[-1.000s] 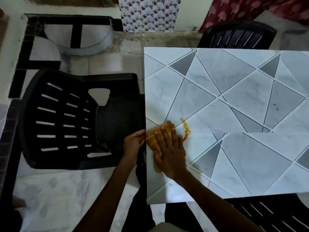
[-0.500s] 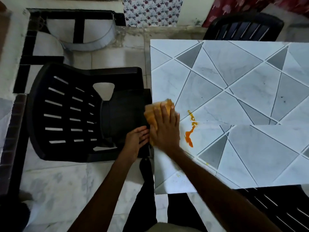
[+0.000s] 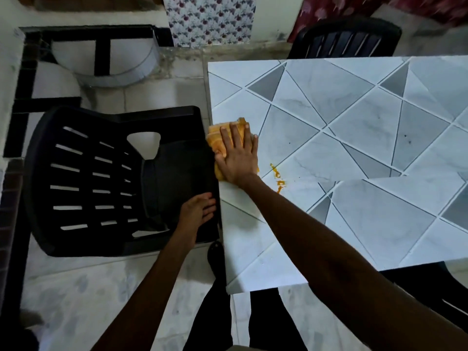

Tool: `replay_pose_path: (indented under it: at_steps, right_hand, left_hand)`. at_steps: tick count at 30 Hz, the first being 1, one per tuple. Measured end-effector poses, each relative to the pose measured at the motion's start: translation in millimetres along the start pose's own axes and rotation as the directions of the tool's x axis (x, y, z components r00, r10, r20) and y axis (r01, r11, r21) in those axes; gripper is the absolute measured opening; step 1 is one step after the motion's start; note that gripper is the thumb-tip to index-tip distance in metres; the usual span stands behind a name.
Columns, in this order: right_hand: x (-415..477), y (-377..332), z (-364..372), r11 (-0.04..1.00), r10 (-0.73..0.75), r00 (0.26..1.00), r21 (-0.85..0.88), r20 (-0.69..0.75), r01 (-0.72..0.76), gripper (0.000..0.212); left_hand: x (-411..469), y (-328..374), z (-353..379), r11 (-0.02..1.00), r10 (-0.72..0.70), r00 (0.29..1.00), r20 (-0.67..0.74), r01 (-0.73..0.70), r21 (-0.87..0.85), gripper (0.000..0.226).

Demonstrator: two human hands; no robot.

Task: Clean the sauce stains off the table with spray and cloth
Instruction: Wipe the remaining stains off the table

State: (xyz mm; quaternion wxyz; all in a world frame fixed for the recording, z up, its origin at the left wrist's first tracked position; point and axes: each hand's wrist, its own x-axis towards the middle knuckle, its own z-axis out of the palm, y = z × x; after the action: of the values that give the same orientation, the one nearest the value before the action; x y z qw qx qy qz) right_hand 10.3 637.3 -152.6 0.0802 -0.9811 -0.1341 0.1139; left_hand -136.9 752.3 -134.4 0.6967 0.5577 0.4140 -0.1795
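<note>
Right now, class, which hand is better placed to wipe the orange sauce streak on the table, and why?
Right. The right hand presses the cloth flat on the table, beside the sauce streak. The left hand, by the table edge, holds no cloth.

**Where everything sits**

Cloth [image 3: 215,139] is at the table's [image 3: 354,224] left edge, right hand [image 3: 236,158] flat on top of it. The stain [image 3: 278,178] is just right of that hand. A chair [image 3: 88,173] sits left of the table, against its edge, with the left hand [image 3: 197,211] on its seat. A second chair [image 3: 347,39] is behind the table, and a third chair [image 3: 443,287] is tucked under the near side.
</note>
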Motion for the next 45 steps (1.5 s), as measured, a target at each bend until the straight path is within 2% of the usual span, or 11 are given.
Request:
replay_pose_path:
  at_steps: [4,10,17,21,24,27,30,33,39,42,45]
  right_hand:
    - [3.1,43.2,-10.8,0.995,-0.077,0.997,-0.059,0.032,0.079,0.071]
    - [-59.4,167.7,-15.5,0.983,0.18,0.982,0.042,-0.051,-0.178,0.072]
    - [-82.0,165.5,-7.8,0.959,0.271,0.961,0.1,-0.056,-0.265,0.077]
    - [-79.9,128.1,3.3,0.998,-0.059,0.998,0.034,-0.034,0.06,0.069]
    - [-138.2,108.1,19.9,0.936,-0.347,0.936,0.038,-0.064,0.35,0.064]
    - [-178.6,130.3,29.6,0.887,-0.462,0.886,-0.018,-0.047,0.461,0.062]
    - [-161.8,158.7,19.8,0.916,-0.402,0.915,-0.039,-0.039,0.4,0.062]
    - [-134.1,184.7,3.0,0.993,-0.12,0.992,0.02,-0.039,0.12,0.063]
    - [-214.6,224.4,15.2,0.981,0.192,0.971,0.071,-0.145,-0.183,0.066]
    - [-258.5,181.9,31.6,0.991,0.078,0.99,0.114,-0.118,-0.064,0.07]
    - [-226.1,163.6,28.2,0.973,-0.185,0.973,0.116,-0.138,0.201,0.067]
  left_hand:
    - [4.9,-2.7,7.7,0.94,0.255,0.967,0.008,-0.25,0.232,0.043]
    - [4.0,-8.0,31.7,0.711,0.443,0.886,0.138,-0.442,0.547,0.074]
    - [-4.9,-23.8,45.0,0.639,0.523,0.852,0.019,-0.407,0.652,0.085]
    - [-5.5,-22.3,44.6,0.623,0.526,0.85,0.028,-0.407,0.668,0.085]
    - [-7.1,-21.7,47.4,0.596,0.537,0.842,0.042,-0.415,0.687,0.086]
    - [-10.9,-27.2,56.6,0.546,0.558,0.829,0.016,-0.382,0.746,0.084]
    - [-24.8,-35.1,76.8,0.327,0.658,0.753,-0.02,-0.262,0.908,0.074]
    - [-32.7,-48.6,85.1,0.192,0.715,0.691,0.106,-0.34,0.92,0.066]
    - [-34.9,-64.7,89.8,0.194,0.691,0.701,0.179,-0.418,0.888,0.057]
    - [-34.8,-61.1,89.9,0.188,0.692,0.701,0.171,-0.404,0.895,0.057]
    - [-34.4,-59.7,90.1,0.145,0.685,0.703,0.193,-0.391,0.909,0.061]
